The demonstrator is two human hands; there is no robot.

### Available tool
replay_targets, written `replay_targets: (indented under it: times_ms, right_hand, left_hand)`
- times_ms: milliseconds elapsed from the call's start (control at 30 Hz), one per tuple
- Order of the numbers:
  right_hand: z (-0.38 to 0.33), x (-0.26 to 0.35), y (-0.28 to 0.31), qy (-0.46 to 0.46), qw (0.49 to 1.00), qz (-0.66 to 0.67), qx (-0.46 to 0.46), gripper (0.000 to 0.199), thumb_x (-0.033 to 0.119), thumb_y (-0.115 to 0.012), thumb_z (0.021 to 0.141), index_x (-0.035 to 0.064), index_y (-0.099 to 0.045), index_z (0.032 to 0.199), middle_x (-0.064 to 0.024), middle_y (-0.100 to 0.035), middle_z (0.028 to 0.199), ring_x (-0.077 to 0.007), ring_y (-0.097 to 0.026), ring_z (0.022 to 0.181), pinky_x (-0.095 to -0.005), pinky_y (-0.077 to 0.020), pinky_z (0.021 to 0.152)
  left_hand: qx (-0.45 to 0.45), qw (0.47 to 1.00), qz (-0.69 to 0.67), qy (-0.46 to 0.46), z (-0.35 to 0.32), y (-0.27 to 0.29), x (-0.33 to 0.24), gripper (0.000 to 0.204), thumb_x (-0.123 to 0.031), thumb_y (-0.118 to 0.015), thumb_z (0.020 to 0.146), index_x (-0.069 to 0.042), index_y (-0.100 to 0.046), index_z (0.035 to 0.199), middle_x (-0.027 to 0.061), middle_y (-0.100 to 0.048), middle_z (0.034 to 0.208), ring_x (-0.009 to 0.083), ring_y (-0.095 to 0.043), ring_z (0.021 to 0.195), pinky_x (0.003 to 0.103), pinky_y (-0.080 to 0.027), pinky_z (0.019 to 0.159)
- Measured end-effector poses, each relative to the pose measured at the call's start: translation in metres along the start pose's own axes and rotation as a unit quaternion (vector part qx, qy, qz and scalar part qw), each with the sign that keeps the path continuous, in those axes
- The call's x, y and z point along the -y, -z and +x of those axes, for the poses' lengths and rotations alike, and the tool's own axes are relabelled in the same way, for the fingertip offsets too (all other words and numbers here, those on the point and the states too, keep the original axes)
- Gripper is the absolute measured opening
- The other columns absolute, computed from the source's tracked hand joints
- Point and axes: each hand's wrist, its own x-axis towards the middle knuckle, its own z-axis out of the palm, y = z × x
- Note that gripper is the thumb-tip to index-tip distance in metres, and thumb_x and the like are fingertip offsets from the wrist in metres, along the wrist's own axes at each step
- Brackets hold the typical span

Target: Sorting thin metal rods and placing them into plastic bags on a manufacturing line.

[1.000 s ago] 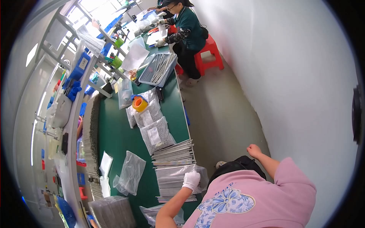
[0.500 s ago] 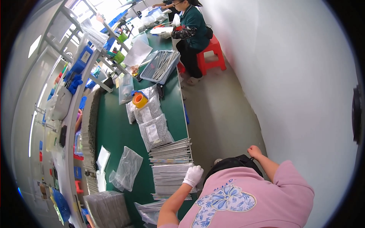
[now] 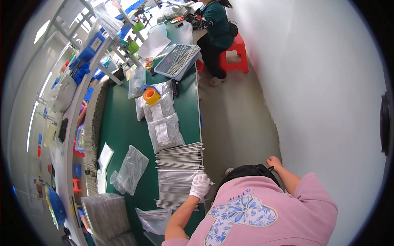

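Observation:
My left hand [image 3: 200, 185], in a white glove, rests curled on the right end of a layer of thin metal rods [image 3: 176, 183] at the table's edge. Its fingers are closed, and whatever lies inside them is hidden. A second bunch of rods [image 3: 179, 156] lies just beyond, with more rod ends showing below the layer. My bare right hand [image 3: 274, 162] is out to the right, off the table, closed at a black strap of the black bag [image 3: 250, 175] at my waist.
The green table [image 3: 119, 123] carries bags of small parts [image 3: 165, 132], a yellow tape roll [image 3: 151, 95], a clear plastic bag [image 3: 133, 170] and stacked wrapped bundles [image 3: 106, 215]. Farther off stand a blue basket [image 3: 177, 61] of rods, a co-worker [image 3: 215, 28] on a red stool [image 3: 238, 53], and a wall.
The view has shifted a little, moving the table's things in the picture. My left hand sits slightly farther in over the rods. The co-worker's hands have moved; my right hand stays by the bag.

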Motion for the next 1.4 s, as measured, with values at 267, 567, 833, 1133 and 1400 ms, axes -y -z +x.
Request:
replay_targets:
  times_ms: [267, 567, 833, 1133, 1400]
  right_hand:
    - [0.009, -0.009, -0.002, 0.01, 0.999, -0.03, 0.008, 0.026, 0.025, -0.051, 0.067, 0.0016, -0.062, 0.074, -0.0197, -0.06, 0.075, -0.0333, -0.058, 0.076, -0.0389, -0.0445, 0.068]
    - [0.029, -0.02, 0.0, 0.062, 0.997, -0.039, 0.028, 0.027, 0.026, -0.05, 0.068, 0.0015, -0.061, 0.067, -0.0185, -0.058, 0.069, -0.0319, -0.057, 0.07, -0.0384, -0.0433, 0.063]
    - [0.031, -0.017, 0.01, 0.066, 0.994, -0.053, 0.066, 0.028, 0.026, -0.049, 0.069, 0.0001, -0.061, 0.07, -0.0205, -0.059, 0.073, -0.0346, -0.057, 0.074, -0.0395, -0.0441, 0.066]
    - [0.043, -0.036, 0.001, 0.11, 0.99, -0.025, 0.08, 0.031, 0.027, -0.048, 0.075, -0.0001, -0.058, 0.064, -0.011, -0.054, 0.058, -0.0202, -0.051, 0.059, -0.033, -0.0404, 0.057]
    - [0.041, 0.003, -0.004, 0.061, 0.986, -0.025, 0.152, 0.032, 0.029, -0.043, 0.074, 0.0018, -0.059, 0.067, -0.0136, -0.057, 0.064, -0.0259, -0.055, 0.064, -0.0353, -0.0422, 0.058]
  left_hand:
    - [0.22, 0.967, -0.114, -0.064, 0.012, 0.021, -0.016, 0.01, -0.02, -0.055, 0.069, -0.01, -0.054, 0.067, 0.0092, -0.055, 0.065, 0.0254, -0.058, 0.061, 0.036, -0.046, 0.052]
    - [0.207, 0.952, -0.22, 0.044, 0.049, 0.035, -0.031, 0.037, -0.038, -0.047, 0.079, -0.007, -0.053, 0.061, 0.0135, -0.056, 0.058, 0.0328, -0.056, 0.056, 0.041, -0.044, 0.051]
    - [0.154, 0.945, -0.28, 0.069, 0.039, 0.071, -0.035, 0.039, -0.038, -0.057, 0.073, -0.007, -0.048, 0.051, 0.0113, -0.05, 0.05, 0.0293, -0.05, 0.045, 0.036, -0.038, 0.041]
    - [-0.189, 0.882, -0.428, 0.065, 0.037, 0.104, -0.046, 0.015, -0.005, -0.058, 0.062, -0.008, -0.046, 0.054, 0.0073, -0.046, 0.05, 0.0262, -0.047, 0.044, 0.032, -0.037, 0.041]
    - [-0.592, 0.56, -0.538, 0.217, -0.005, 0.185, -0.038, 0.042, -0.036, -0.03, 0.089, -0.011, -0.028, 0.055, 0.0002, -0.022, 0.046, 0.0101, -0.018, 0.035, 0.026, -0.013, 0.034]
